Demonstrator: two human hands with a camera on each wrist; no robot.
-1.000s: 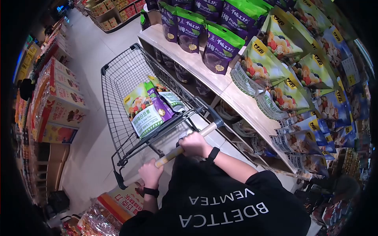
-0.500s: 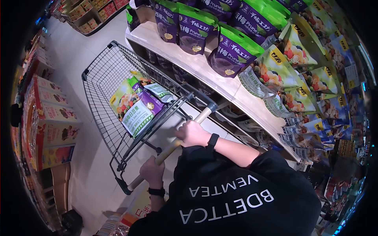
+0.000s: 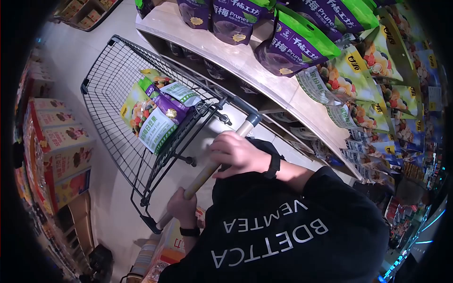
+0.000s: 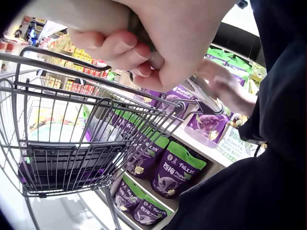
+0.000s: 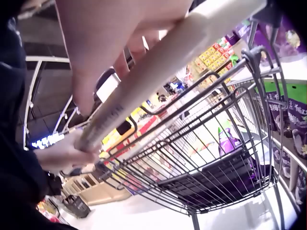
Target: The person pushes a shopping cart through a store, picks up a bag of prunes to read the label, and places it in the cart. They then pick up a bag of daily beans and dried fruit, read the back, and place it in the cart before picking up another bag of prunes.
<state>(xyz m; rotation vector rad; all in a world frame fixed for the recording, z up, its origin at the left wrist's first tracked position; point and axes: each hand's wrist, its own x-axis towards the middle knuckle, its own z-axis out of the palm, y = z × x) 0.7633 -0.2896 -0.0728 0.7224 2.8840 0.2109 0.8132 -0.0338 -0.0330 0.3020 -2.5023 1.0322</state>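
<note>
In the head view the left hand [image 3: 182,208] grips the lower end of the cart's handle bar [image 3: 200,181]; in the left wrist view its fingers curl round the bar. The right hand [image 3: 243,154] is over the bar's upper part, its fingers loosened and partly extended; in the right wrist view, a gap shows between its thumb and the bar [image 5: 144,79]. Inside the wire cart [image 3: 109,101] lie a fruit-print bag [image 3: 146,118], a purple bag [image 3: 166,104] and another bag [image 3: 179,90].
To the right, a shelf [image 3: 278,92] holds purple prune bags [image 3: 288,45] and fruit-print bags [image 3: 343,78]. Stacked cartons [image 3: 63,146] stand on the left, with pale floor [image 3: 111,188] between them and the cart. A carton [image 3: 172,243] is below the left hand.
The right hand has loosened from its grip on the bar. The cart has shifted left in the head view, and the shelf bags appear larger. The left hand keeps its grip.
</note>
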